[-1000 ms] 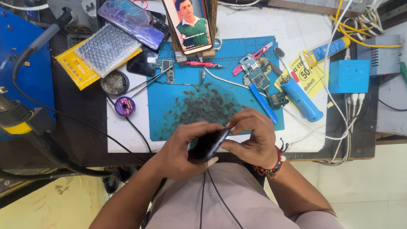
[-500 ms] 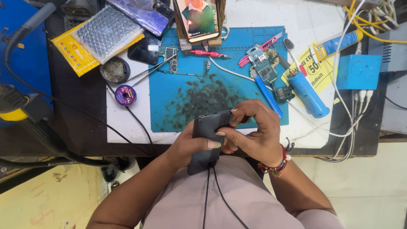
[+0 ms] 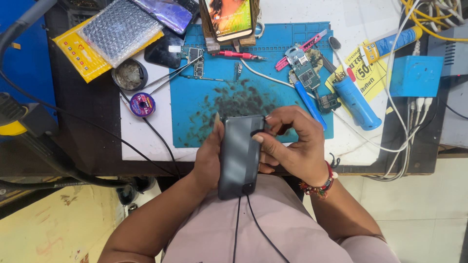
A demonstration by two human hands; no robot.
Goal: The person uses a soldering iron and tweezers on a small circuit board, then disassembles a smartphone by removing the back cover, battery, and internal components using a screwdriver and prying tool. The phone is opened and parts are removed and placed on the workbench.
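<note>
Holding a dark grey phone (image 3: 239, 156) at centre frame, back side up, just over the near edge of the blue work mat (image 3: 204, 117). Your left hand (image 3: 208, 158) is wrapped around its left edge, thumb tip showing at the top left corner, so that grip is clamped on the phone. Your right hand (image 3: 292, 146) sits against the right edge; thumb and fingertips pinch together on the upper right side of the phone, near the top corner. Two thin black cables (image 3: 253, 219) run down from its lower end over your shirt.

On the mat, upper centre: a bare circuit board (image 3: 209, 68) and red-handled tweezers (image 3: 239, 54). Above them, a second phone with a lit screen (image 3: 230, 17) leans at the top edge of frame. Right of centre: a blue cylindrical tool (image 3: 355, 100) lying diagonally, with a small green board (image 3: 304, 68) just beside it. Upper right: blue box (image 3: 416, 75). Left of the mat: purple solder spool (image 3: 143, 104) and a round tin (image 3: 129, 74). Upper left: bubble-wrap pouch (image 3: 119, 29) on a yellow card.
</note>
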